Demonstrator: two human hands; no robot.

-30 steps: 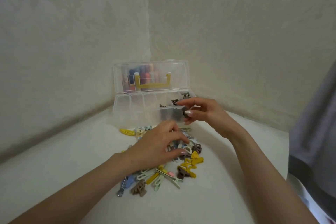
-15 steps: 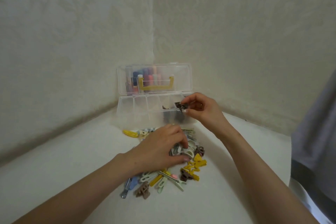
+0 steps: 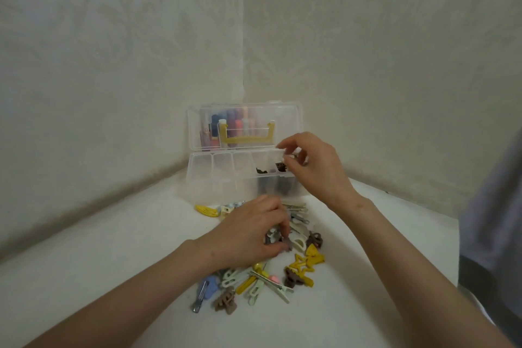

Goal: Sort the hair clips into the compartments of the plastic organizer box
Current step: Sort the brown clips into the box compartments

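The clear plastic organizer box [image 3: 214, 178] stands open in the corner, its lid upright with a yellow handle. Dark clips [image 3: 261, 171] lie in its right compartments; the left ones look bare. My right hand [image 3: 316, 169] hovers over the rightmost compartment with index and thumb apart, a dark clip [image 3: 282, 168] just below the fingertips. My left hand [image 3: 248, 234] rests on the pile of hair clips [image 3: 271, 282] in front of the box, fingers pinched on a small grey clip [image 3: 286, 243].
A yellow snap clip [image 3: 206, 210] lies near the box's front left. A yellow star clip [image 3: 300, 265], a brown claw clip [image 3: 224, 302] and a blue snap clip [image 3: 207, 288] lie in the pile. Walls close in behind. Grey clothing [image 3: 491, 220] at the right edge.
My right hand carried a dark clip up from the box's front to above the rightmost compartment and spread its fingers. My left hand stayed on the pile, closing on a grey clip.
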